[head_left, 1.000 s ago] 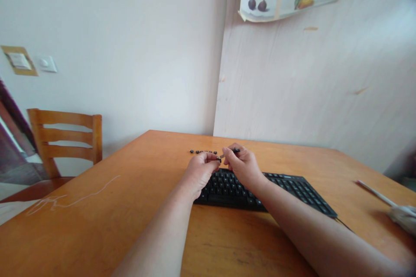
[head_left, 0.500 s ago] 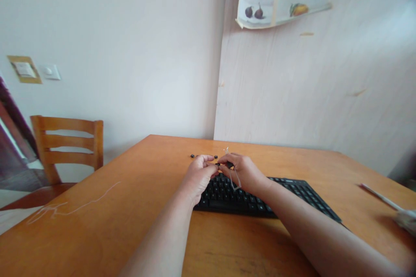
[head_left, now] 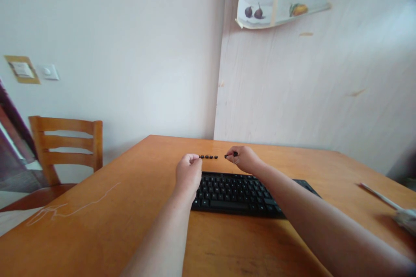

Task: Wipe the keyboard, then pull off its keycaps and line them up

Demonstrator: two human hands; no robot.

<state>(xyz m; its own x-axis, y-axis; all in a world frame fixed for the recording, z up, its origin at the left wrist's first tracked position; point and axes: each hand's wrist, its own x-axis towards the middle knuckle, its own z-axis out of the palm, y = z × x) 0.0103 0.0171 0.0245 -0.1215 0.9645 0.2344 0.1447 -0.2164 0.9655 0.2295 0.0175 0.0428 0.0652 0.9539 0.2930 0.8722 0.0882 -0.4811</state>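
A black keyboard [head_left: 229, 194] lies on the table. Behind it, several small black keycaps [head_left: 209, 157] stand in a row. My right hand [head_left: 245, 158] is closed around a keycap puller [head_left: 236, 161] with thin wire loops. At its fingertips, just right of the row, is another black keycap [head_left: 225, 156]; whether it rests on the table I cannot tell. My left hand [head_left: 188, 173] is closed, thumb against fingers, at the left end of the row and over the keyboard's left edge. What it pinches, if anything, is hidden.
A pale string [head_left: 87, 202] trails over the table's left side. On the right lies a thin stick-like item [head_left: 380, 196] beside a crumpled grey bundle [head_left: 406, 220]. A wooden chair [head_left: 68, 143] stands to the left, and the wall rises behind the table.
My hands have moved apart: the left one leftward to the row's end, the right one rightward and slightly up with the keycap. The row of keycaps now shows between them.
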